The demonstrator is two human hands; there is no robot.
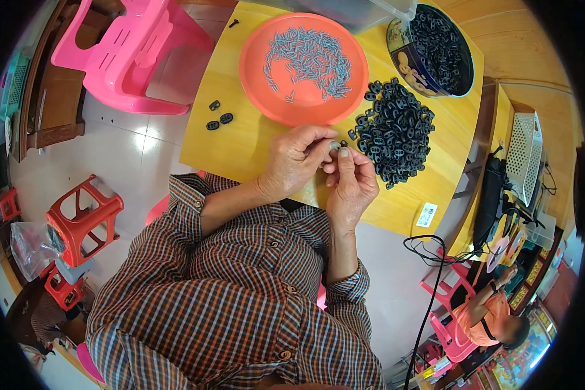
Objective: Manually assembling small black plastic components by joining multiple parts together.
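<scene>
Over the table's near edge, my left hand (292,160) and my right hand (352,187) meet fingertip to fingertip. Thumb and fingers of the right hand pinch a small black plastic piece (344,143), mostly covered by them. The left fingertips are pinched together beside it; what they hold is hidden. Just right of my hands lies a heap of small black oval plastic pieces (400,130), some showing two holes. Beyond my hands, an orange round tray (257,88) carries many tiny silvery-blue pieces (312,58), slim like screws or springs.
The yellow table (240,146) bears several loose black pieces (225,118) at left. A round tin (403,55) full of black pieces stands far right, beside a clear plastic bin (344,12). Pink (130,58) and red stools (84,218) are left; a black cable (429,296) hangs right. Another person (487,318) sits lower right.
</scene>
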